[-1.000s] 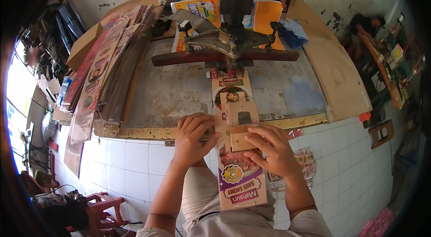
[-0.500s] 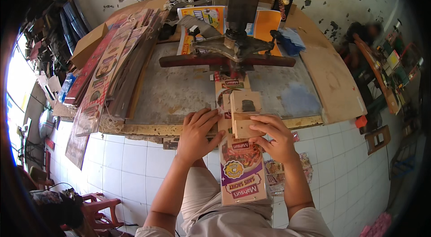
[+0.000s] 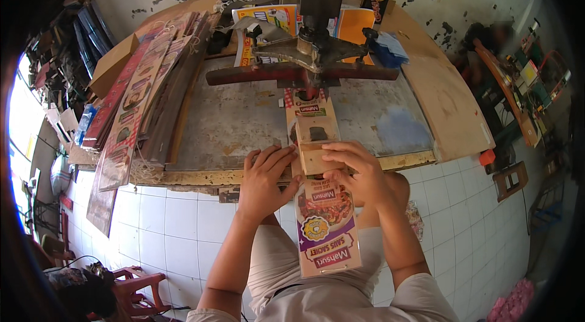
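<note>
A long printed cardboard strip (image 3: 328,221) with food pictures runs from under the press on the bench, over the front edge, down toward my lap. On it lies a pale wooden block (image 3: 312,156) with a dark patch near its far end. My right hand (image 3: 356,169) holds the block's near right side, thumb and fingers closed on it. At the strip's left edge, my left hand (image 3: 268,172) lies over the bench edge, fingers stretched forward, thumb and index fingertip touching the strip. Above the strip's far end hangs the press's crossbar (image 3: 304,75).
Stacked long printed strips (image 3: 143,93) with strings lie at the bench's left, beside a cardboard box (image 3: 114,64). A brown board (image 3: 445,90) covers the right side. Blue sheets (image 3: 390,50) lie at the back. A red stool (image 3: 137,288) stands on the tiled floor, lower left.
The wooden block has shifted slightly left, more squarely over the strip, with my right hand on it. My right knee has come into view beside that hand. The whole view has shifted slightly.
</note>
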`<state>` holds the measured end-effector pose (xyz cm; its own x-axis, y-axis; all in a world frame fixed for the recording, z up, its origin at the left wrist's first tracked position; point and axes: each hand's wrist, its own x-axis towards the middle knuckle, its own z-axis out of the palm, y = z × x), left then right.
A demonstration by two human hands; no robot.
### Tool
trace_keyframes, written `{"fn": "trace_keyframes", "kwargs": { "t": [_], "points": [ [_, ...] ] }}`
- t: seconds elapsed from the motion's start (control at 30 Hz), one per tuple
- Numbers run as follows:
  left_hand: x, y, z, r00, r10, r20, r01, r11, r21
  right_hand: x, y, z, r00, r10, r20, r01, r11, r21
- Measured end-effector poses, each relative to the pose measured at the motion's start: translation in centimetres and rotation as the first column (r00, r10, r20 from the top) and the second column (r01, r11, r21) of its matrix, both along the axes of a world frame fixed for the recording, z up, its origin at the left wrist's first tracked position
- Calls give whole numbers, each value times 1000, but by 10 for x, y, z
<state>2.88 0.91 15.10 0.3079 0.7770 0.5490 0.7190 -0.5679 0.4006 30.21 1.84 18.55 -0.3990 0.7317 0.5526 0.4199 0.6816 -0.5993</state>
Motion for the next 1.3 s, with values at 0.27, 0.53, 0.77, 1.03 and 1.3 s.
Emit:
{"fn": "trace_keyframes", "kwargs": {
  "t": [0.27, 0.53, 0.77, 1.03, 1.3],
  "points": [
    [-1, -1, 1, 1000, 7, -5, -7, 1000, -14, -12, 61, -8, 997, -59, 55, 58, 998, 20],
    [0, 1, 0, 1000, 16, -17, -17, 999, -32, -18, 97, -13, 995, -85, 53, 85, 996, 12],
    [2, 1, 2, 999, 22, -30, -23, 999, -46, -15, 97, -14, 996, -72, 52, 70, 997, 44],
    [1, 2, 2, 999, 26, -37, -28, 998, -53, -15, 89, -8, 985, -132, 114, 111, 977, 181],
    [0, 2, 5, 999, 23, -36, -25, 998, -61, -14, 91, -10, 984, -141, 110, 123, 980, 153]
  ]
}}
